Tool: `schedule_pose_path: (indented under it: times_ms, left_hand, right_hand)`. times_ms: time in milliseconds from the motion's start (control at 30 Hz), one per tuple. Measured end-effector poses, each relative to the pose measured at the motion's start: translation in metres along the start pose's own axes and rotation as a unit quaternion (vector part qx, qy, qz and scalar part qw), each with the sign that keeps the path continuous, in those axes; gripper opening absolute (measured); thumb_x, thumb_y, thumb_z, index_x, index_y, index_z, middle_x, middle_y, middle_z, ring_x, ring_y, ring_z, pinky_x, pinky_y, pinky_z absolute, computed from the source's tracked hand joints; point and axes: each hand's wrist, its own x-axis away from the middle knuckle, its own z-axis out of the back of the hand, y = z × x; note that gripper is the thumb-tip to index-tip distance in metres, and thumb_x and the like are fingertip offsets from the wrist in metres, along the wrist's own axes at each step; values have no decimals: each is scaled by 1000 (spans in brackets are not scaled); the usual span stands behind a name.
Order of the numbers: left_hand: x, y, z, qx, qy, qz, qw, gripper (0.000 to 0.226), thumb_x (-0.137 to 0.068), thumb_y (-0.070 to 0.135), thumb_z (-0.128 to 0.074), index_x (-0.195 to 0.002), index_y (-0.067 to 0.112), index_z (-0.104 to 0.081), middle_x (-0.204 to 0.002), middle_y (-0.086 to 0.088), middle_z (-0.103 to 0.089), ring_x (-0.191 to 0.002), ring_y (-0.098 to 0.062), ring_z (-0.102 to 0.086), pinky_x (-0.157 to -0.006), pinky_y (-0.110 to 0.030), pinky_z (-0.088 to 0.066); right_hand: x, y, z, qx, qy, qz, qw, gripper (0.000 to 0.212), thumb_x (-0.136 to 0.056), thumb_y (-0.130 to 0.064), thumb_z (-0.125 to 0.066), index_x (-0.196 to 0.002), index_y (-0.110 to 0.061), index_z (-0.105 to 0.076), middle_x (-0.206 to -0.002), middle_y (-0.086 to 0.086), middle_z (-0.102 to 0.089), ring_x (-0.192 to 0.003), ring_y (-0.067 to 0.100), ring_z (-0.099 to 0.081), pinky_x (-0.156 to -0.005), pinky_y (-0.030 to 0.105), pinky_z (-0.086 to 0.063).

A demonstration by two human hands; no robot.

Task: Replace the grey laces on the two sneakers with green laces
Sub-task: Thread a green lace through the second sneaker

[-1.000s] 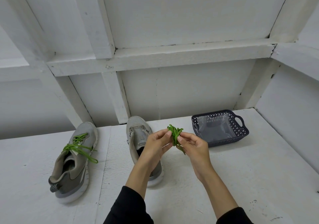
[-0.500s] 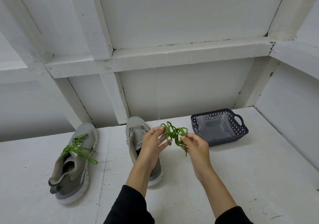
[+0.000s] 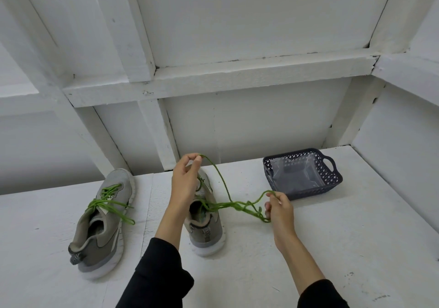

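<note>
Nearest are two forearms in black sleeves (image 3: 156, 277) reaching out over the white table (image 3: 356, 248). To the near left lies the left sneaker (image 3: 99, 227), grey with a white sole, heel toward the viewer and toe pointing away; it is already threaded with a bright green lace (image 3: 108, 202) that crosses over its tongue, and loose ends trail off its right side onto the table. Just right of it, past the left forearm, stands the right sneaker (image 3: 205, 224), also grey, heel near, its upper part largely covered by the left hand. A loose green lace (image 3: 225, 189) is stretched in the air between the two hands: from the left hand it runs down and right in one long strand, then gathers into a tangle of loops in front of the right sneaker's opening and reaches across to the right hand. The right hand (image 3: 279, 209), right of that sneaker and above the table, has its fingers curled and pinches one loop at its fingertips, with more loops hanging under the palm. The left hand (image 3: 186, 180), farther away and held higher over the sneaker's toe, pinches the lace's end between thumb and fingertips. Beyond the right hand, at the far right of the table, sits a dark perforated basket (image 3: 332, 179) with clear plastic inside. Behind everything rises a white panelled wall (image 3: 237, 34).
</note>
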Motion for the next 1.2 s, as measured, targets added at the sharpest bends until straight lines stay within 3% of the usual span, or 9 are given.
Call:
schedule_pose_path:
  times_ms: [100,200,367,467,633,733,833,1000,1200]
  left_hand:
    - [0,-2,3,-57,-30,-43,997,13,-97,29,-55,-96,26,-68,-71,4,-51,-58,-1,-42,-54,-12,-35]
    - [3,-1,1,-60,-70,-45,995,14,-96,28,-57,-98,24,-70,-86,10,-65,-81,-4,-57,-71,-14,-42]
    - [4,2,0,-81,-130,-71,986,17,-98,26,-55,-98,19,-70,-71,27,-61,-68,8,-52,-64,-10,-37]
    - [4,3,3,-27,-93,-46,994,17,-99,21,-52,-96,16,-68,-59,19,-54,-57,5,-46,-55,-9,-34]
    - [-8,-4,21,93,39,37,994,15,-100,19,-50,-96,14,-64,-61,5,-44,-55,-5,-41,-49,-13,-35]
    - [-10,-9,28,127,77,63,987,17,-102,20,-45,-91,19,-58,-67,2,-51,-59,-8,-48,-48,-15,-36]
    - [-11,-18,33,28,97,39,994,18,-100,24,-48,-88,28,-59,-89,5,-64,-80,-14,-58,-66,-29,-43]
    - [-2,-15,38,-76,34,-12,996,14,-96,28,-56,-90,29,-69,-82,8,-63,-79,-9,-56,-71,-26,-43]
    - [7,-3,45,-134,-46,-57,988,10,-93,26,-63,-91,28,-72,-70,21,-61,-64,5,-55,-60,-7,-39]
  right_hand:
    - [0,13,-1,255,-51,76,963,29,-97,-9,-44,-122,-16,-58,-105,5,-60,-95,17,-56,-76,29,-47]
    - [4,14,-11,330,-104,122,930,53,-90,-3,-51,-140,-17,-44,-137,1,-46,-132,19,-37,-108,33,-36]
    - [13,6,-37,321,-246,144,903,72,-86,-16,-61,-146,-34,-26,-140,-14,-44,-128,11,-37,-109,37,-31]
    - [9,4,-44,426,-295,133,845,36,-91,-25,-57,-125,-35,-50,-106,-12,-64,-98,12,-54,-92,35,-37]
    - [-6,-29,-39,71,-196,20,978,19,-100,-7,-41,-97,-8,-59,-67,2,-53,-55,13,-51,-54,21,-44]
    - [-14,-50,-36,-114,-41,28,992,22,-99,0,-39,-91,-9,-57,-73,7,-56,-55,14,-51,-53,22,-46]
    - [-12,-54,-33,-17,37,113,993,22,-99,-1,-39,-101,-11,-58,-94,6,-61,-78,16,-61,-75,27,-53]
    - [-5,-31,-30,238,-39,92,966,55,-84,5,-49,-137,-9,-40,-138,6,-46,-123,23,-47,-92,30,-41]
    - [15,-31,-51,217,-141,188,948,47,-91,3,-50,-133,-17,-48,-133,-1,-53,-129,14,-45,-96,24,-41]
